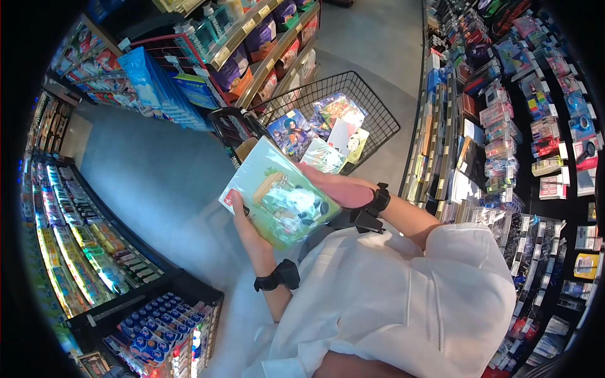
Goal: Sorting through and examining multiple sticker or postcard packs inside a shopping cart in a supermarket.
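A plastic-wrapped notebook [264, 175] with a pale blue and green panda cover is held in front of me, tilted, its wrapping catching the light. My left hand [250, 231] grips its near left edge, thumb lying across the cover. Along the opposite edge, my right hand [335, 186] supports it, with the fingers partly hidden behind. Just beyond is a black wire shopping cart [378, 141]. Inside it lie an anime-style notebook [290, 130], a colourful illustrated notebook [342, 111], a grey and green panda notebook [350, 139] and a wrapped pale green item [324, 156].
Shelves of bagged goods and bottles [264, 38] stand beyond the cart, with blue hanging packs [151, 90] at their end. Stationery racks [496, 118] line the right side. A lit display shelf [85, 241] and a bin of blue-capped products [160, 326] stand at left.
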Tool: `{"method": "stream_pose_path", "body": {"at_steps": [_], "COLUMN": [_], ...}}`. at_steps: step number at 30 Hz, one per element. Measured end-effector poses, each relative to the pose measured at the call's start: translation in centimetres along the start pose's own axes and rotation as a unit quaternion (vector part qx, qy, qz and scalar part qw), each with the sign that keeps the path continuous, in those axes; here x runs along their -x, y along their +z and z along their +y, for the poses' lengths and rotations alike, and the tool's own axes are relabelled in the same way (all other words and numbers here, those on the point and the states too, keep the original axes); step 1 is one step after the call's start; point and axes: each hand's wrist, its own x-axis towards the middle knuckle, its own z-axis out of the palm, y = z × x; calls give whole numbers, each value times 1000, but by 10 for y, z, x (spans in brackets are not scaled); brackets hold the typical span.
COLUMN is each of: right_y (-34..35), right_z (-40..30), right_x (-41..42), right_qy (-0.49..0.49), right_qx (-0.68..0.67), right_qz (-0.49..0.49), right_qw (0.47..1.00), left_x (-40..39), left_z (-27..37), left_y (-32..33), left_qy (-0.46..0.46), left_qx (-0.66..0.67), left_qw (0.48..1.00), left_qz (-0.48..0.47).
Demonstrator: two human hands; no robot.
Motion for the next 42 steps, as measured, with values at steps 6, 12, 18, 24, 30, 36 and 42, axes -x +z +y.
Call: {"method": "stream_pose_path", "body": {"at_steps": [6, 12, 18, 24, 30, 36, 42], "right_y": [-43, -167, -369, -437, -398, -347, -344], "right_z": [-40, -58, 41, 93, 90, 96, 207], "right_x": [-9, -18, -9, 3, -35, -69, -100], "right_qy": [156, 108, 68, 126, -35, 266, 354], "right_qx": [-137, 144, 407, 508, 487, 333, 518], "right_qz": [-43, 144, 353, 396, 331, 107, 53], "right_qw": [977, 973, 840, 754, 807, 898, 777], "left_x": [-23, -53, -64, -76, -85, -87, -87], "left_z": [-7, -27, -44, -68, -83, -88, -94], "left_y": [31, 72, 94, 105, 118, 125, 126], "left_qy": [8, 58, 41, -5, -29, -17, 1], "left_qx": [-108, -318, -341, -370, -374, -371, -359], "left_qw": [994, 945, 939, 928, 925, 926, 930], "left_qz": [23, 44, -4, 31, 65, 65, 80]}}
